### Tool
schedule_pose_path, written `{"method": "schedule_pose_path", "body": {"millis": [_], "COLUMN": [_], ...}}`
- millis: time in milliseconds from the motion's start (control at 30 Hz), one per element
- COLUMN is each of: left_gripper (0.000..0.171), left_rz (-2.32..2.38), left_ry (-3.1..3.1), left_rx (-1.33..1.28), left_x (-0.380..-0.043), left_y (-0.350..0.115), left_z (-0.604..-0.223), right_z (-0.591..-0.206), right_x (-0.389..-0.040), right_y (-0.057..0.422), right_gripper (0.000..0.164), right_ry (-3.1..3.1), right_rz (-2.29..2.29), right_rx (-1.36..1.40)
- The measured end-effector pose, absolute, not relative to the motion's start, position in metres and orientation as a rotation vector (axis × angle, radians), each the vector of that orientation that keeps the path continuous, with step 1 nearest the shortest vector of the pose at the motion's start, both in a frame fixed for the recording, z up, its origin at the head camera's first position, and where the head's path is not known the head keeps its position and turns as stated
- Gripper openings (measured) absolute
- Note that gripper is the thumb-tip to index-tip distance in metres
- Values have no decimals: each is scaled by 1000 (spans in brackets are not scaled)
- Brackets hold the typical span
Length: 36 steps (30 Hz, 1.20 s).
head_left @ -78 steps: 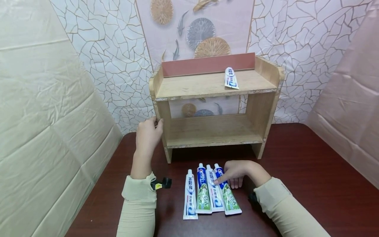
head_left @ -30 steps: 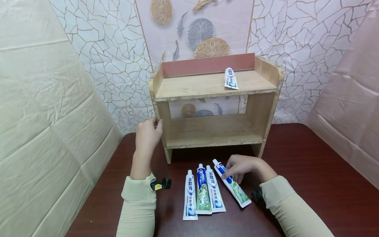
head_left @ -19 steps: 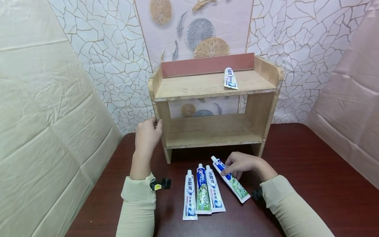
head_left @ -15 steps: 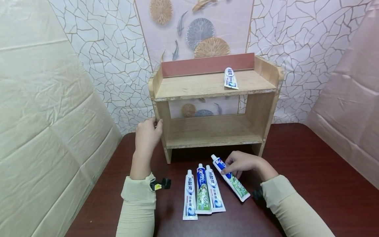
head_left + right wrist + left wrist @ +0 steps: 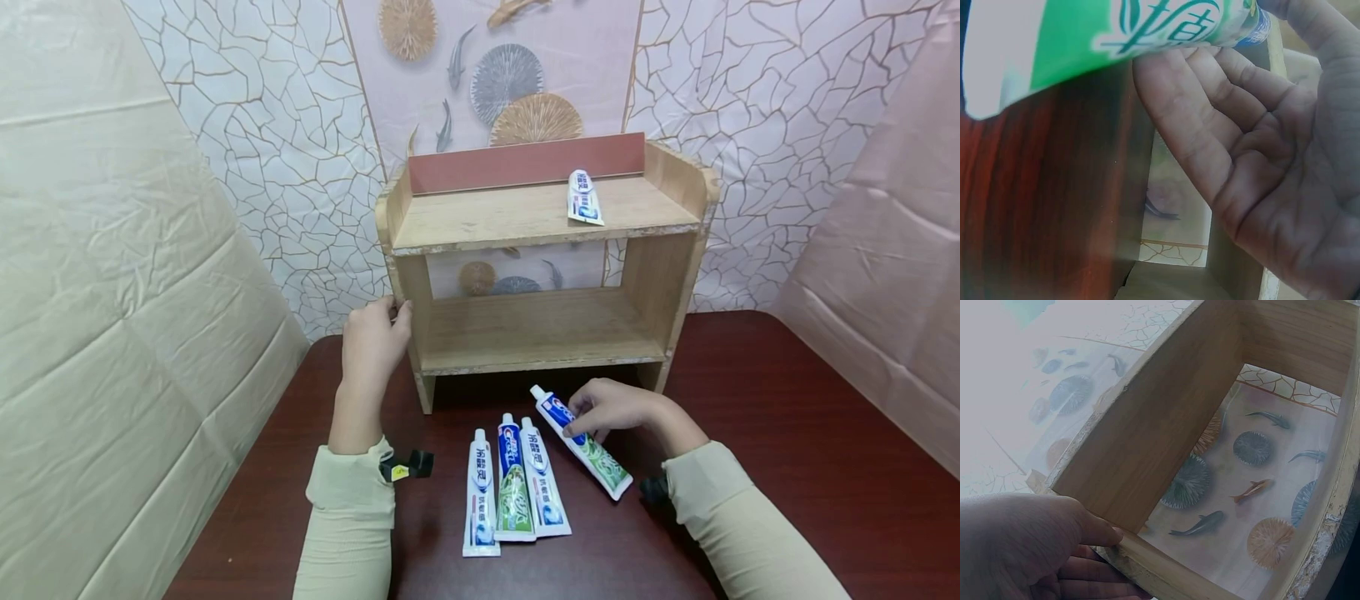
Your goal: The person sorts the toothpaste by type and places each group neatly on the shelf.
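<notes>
In the head view my right hand (image 5: 618,407) pinches a blue-and-green toothpaste tube (image 5: 592,454) between thumb and fingers, its cap pointing up and left. The right wrist view shows the green end of that tube (image 5: 1079,44) above the table, with the fingers beneath it. My left hand (image 5: 375,337) grips the left side panel of a small wooden shelf (image 5: 540,333); in the left wrist view its thumb lies over the panel's edge. To the left of the held tube lie a white tube (image 5: 546,483), a blue-and-green tube (image 5: 514,492) and another white tube (image 5: 482,500), side by side.
On the shelf's top board lies one white toothpaste tube (image 5: 584,198), near the right. A reddish strip (image 5: 525,163) runs along the back of that board. The dark red table (image 5: 780,433) extends to both sides, with cloth walls around it.
My right hand has drawn the rightmost blue-and-green tube away from the others, to the right, and lifted it slightly toward the shelf. The left hand stays on the shelf's side.
</notes>
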<state>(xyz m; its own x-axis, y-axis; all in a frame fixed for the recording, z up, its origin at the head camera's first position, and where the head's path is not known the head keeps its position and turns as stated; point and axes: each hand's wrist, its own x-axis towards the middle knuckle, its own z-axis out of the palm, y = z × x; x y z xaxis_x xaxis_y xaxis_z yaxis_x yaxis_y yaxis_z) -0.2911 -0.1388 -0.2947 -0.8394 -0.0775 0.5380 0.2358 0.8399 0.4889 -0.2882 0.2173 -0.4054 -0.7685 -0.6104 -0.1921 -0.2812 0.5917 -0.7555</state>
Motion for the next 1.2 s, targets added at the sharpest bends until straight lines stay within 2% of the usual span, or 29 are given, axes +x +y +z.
{"method": "schedule_pose_path", "body": {"millis": [1200], "left_gripper": [30], "left_rz": [-757], "left_ry": [-2444], "left_rx": [-102], "left_x": [-293], "left_y": [-138], "left_z": [-296], "right_z": [-389], "right_x": [-291], "right_y": [208], "right_gripper": [25], "right_ry": [2394], "right_rz": [-1065], "right_rx": [-739]}}
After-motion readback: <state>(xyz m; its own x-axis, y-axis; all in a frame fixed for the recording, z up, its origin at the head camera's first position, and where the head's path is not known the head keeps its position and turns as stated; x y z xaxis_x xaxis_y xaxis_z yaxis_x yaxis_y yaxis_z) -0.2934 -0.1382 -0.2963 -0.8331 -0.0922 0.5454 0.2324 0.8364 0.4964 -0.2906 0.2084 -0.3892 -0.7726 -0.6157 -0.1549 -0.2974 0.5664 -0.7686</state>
